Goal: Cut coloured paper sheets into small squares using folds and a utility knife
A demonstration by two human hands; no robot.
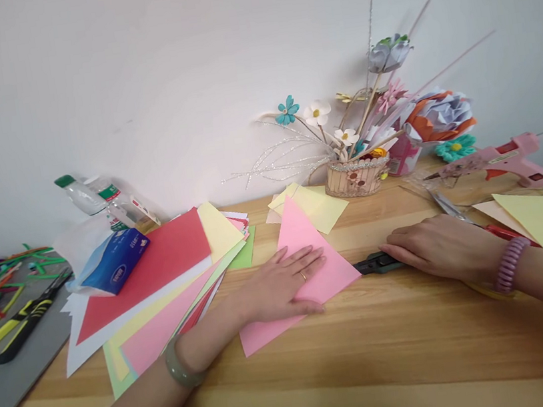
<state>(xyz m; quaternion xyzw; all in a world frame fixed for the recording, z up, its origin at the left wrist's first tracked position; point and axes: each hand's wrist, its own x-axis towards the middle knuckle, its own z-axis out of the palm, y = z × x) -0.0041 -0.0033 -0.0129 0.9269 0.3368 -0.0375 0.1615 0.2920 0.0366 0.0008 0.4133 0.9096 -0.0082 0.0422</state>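
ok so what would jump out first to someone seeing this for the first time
Probably the left hand pressed flat on a folded pink paper at the middle of the wooden table, with the right hand beside it resting on a dark utility knife. Behind them, a small basket of paper flowers stands against the wall. To the left fans a stack of coloured paper sheets, red on top.

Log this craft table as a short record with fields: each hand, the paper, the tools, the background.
left hand: flat on a pink folded sheet, palm down
right hand: resting on a dark utility knife that lies on the wooden table
paper: coloured paper stack at left, yellow sheets behind
tools: pink glue gun, scissors
background: paper flowers in a basket, tissue pack
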